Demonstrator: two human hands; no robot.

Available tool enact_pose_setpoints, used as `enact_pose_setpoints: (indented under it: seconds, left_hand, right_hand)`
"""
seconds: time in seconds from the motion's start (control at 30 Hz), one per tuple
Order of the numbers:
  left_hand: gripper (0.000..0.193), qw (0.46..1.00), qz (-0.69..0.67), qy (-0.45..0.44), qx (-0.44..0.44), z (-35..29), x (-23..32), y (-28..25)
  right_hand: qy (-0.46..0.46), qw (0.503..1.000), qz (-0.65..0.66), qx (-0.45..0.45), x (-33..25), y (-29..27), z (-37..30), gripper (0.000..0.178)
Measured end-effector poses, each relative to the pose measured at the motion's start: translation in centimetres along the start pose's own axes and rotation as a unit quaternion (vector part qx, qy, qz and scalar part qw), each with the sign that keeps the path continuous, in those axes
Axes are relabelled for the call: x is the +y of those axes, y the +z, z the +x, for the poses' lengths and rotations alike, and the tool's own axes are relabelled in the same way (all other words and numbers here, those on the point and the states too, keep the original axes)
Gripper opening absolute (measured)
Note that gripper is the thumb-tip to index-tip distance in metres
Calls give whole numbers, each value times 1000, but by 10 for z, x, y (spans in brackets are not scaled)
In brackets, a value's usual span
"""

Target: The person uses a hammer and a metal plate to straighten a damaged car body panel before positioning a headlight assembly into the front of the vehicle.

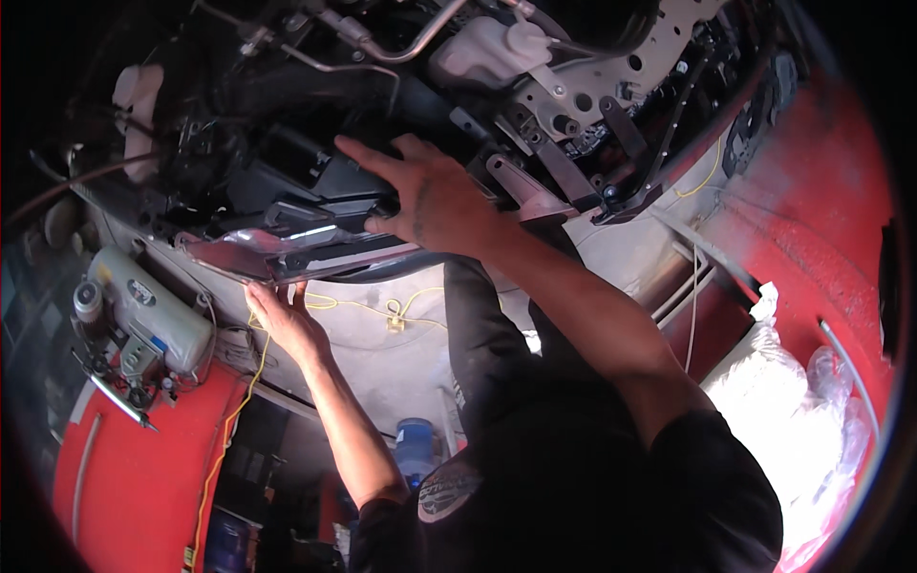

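A car headlight (258, 250) with a clear lens and a black housing sits at the front left corner of an opened engine bay. At its outer lower edge, my left hand (287, 323) grips the rim from below, with the fingertips partly hidden. My right hand (435, 196) reaches over the back of the housing, fingers spread and thumb apart; whether its fingertips touch the black plastic I cannot tell. A pale plastic reservoir (492, 53) and a bare metal front crossmember (611, 72) lie beyond my right hand.
Metal brackets (530, 186) stick out right of my right hand. A grey air compressor (158, 310) stands at the left. A yellow cable (226, 430) runs along the floor. Blue container (415, 444) near my body; white bag (764, 411) on the red floor at right.
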State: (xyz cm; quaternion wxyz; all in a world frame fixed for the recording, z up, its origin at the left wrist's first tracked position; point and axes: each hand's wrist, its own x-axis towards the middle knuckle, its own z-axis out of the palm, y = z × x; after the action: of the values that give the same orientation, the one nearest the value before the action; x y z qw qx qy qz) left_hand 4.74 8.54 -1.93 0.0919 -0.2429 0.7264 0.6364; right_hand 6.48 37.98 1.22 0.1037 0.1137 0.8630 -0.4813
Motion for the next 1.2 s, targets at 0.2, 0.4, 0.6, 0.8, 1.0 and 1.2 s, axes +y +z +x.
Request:
enact_pose_setpoints:
  seconds: [0.2, 0.4, 0.6, 0.8, 1.0, 1.2]
  left_hand:
    - [76, 998, 34, -16, -40, 0, 17, 21]
    - [80, 996, 84, -21, 18, -10, 26, 39]
    - [75, 995, 77, -32, 46, -9, 24, 36]
    - [78, 994, 105, -21, 35, -14, 27, 45]
    - [69, 991, 125, -6, 43, -13, 29, 48]
    - [72, 990, 129, 16, 46, -17, 14, 34]
  right_hand:
    - [-9, 1000, 20, -6, 5, 4, 1, 99]
    - [-16, 1000, 10, 11, 6, 8, 1, 98]
    - [-26, 999, 20, 19, 8, 9, 2, 96]
    - [-29, 999, 28, 16, 11, 7, 1, 96]
    - [-24, 999, 16, 28, 10, 11, -1, 99]
    - [-16, 1000, 23, -5, 5, 5, 1, 103]
